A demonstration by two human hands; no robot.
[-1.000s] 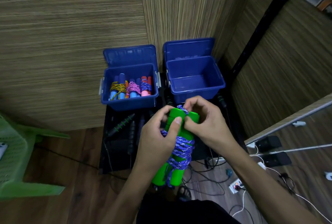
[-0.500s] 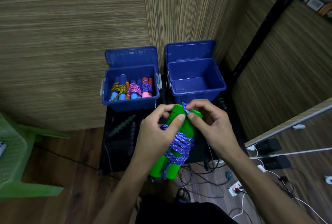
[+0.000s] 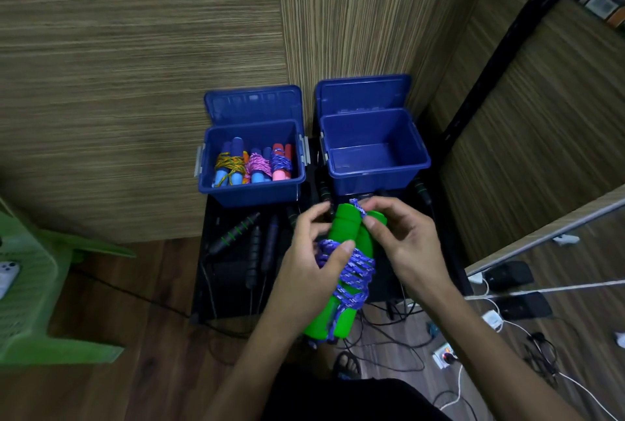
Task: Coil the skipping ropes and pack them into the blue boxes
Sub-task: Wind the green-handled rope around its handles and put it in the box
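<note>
My left hand [image 3: 309, 260] grips a skipping rope with two green handles [image 3: 345, 228] held side by side, its purple rope [image 3: 353, 273] coiled around their middle. My right hand [image 3: 404, 241] pinches the loose purple rope end at the top of the handles. Two open blue boxes stand behind on a black stand. The left box [image 3: 252, 190] holds three coiled ropes with blue and pink handles. The right box [image 3: 375, 180] has nothing in it.
Several dark skipping ropes [image 3: 252, 241] lie on the black stand [image 3: 230, 288] in front of the boxes. A green plastic chair [image 3: 30, 288] with a phone on it is at the left. Cables and a power strip [image 3: 446, 354] lie on the wooden floor at the right.
My right hand has drawn back a little to the right, pulling the rope end at the handle tops. The bundle stays in my left hand at about the same place.
</note>
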